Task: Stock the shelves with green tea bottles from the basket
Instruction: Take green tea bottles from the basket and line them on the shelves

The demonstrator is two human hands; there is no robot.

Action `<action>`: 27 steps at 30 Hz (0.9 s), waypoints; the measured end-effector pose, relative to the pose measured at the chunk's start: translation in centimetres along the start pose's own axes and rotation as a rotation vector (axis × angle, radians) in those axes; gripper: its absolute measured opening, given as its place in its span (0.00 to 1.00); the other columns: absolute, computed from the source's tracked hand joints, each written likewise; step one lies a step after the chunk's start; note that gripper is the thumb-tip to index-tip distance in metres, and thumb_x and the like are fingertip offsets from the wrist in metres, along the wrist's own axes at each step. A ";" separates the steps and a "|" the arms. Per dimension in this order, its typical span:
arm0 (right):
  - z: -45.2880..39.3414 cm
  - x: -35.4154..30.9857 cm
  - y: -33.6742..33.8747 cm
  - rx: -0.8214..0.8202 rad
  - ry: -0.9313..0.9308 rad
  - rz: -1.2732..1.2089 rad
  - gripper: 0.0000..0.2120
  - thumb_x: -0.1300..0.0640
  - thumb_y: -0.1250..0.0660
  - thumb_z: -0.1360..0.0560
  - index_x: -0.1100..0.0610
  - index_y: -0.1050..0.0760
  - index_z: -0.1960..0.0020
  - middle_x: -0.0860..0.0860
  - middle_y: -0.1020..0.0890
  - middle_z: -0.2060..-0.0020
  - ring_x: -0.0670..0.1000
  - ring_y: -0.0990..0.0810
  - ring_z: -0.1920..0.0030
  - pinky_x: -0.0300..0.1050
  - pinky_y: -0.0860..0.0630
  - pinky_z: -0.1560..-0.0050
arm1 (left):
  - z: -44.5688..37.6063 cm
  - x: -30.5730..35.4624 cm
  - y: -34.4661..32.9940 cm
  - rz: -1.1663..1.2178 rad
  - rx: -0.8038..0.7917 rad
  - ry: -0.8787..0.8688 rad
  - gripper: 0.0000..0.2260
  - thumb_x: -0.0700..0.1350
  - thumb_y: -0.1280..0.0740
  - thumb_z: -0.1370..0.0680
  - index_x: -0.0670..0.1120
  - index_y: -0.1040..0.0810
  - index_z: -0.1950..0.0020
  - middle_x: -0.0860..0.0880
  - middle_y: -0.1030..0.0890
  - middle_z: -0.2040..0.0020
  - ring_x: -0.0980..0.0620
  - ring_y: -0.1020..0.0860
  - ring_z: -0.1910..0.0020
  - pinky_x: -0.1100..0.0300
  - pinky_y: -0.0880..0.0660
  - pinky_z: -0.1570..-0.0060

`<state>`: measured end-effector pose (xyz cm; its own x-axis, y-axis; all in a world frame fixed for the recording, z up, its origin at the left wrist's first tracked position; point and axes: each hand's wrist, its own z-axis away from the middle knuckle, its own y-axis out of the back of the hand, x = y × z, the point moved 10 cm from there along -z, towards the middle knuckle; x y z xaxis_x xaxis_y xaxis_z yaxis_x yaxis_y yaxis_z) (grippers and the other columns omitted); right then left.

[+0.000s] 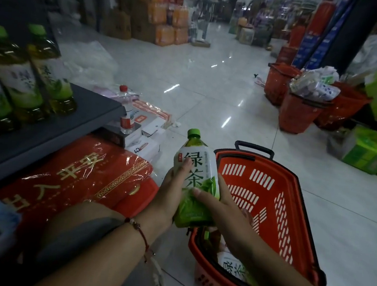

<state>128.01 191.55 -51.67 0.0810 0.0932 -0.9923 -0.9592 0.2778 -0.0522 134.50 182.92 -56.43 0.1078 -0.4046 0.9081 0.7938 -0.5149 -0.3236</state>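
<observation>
A grocery shop aisle: green tea bottles (pixel 23 81) lined up on a dark shelf (pixel 87 117), orange shopping baskets (pixel 299 113) standing on a glossy tiled floor (pixel 202 78), and stacked drink cartons (pixel 168 23) filling the far end.

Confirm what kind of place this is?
Most likely a grocery shop aisle: dark metal shelf of green-capped tea bottles, orange plastic shopping basket on the tiled floor, stacked drink cartons behind.
</observation>
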 end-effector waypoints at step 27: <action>1.4 -26.6 -21.2 -0.586 0.531 -0.011 0.28 0.53 0.31 0.24 0.40 0.36 0.27 0.44 0.17 0.41 0.49 0.17 0.42 0.44 0.18 0.49 | 23.6 34.9 8.7 -0.771 0.175 -0.615 0.48 0.45 0.20 0.31 0.73 0.48 0.26 0.62 0.21 0.37 0.61 0.22 0.37 0.59 0.22 0.43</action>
<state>146.61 184.51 -23.98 0.0928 -0.4166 -0.9044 -0.9576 -0.2862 0.0335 159.27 182.17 -21.32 -0.2218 0.4798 0.8489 0.8491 -0.3331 0.4101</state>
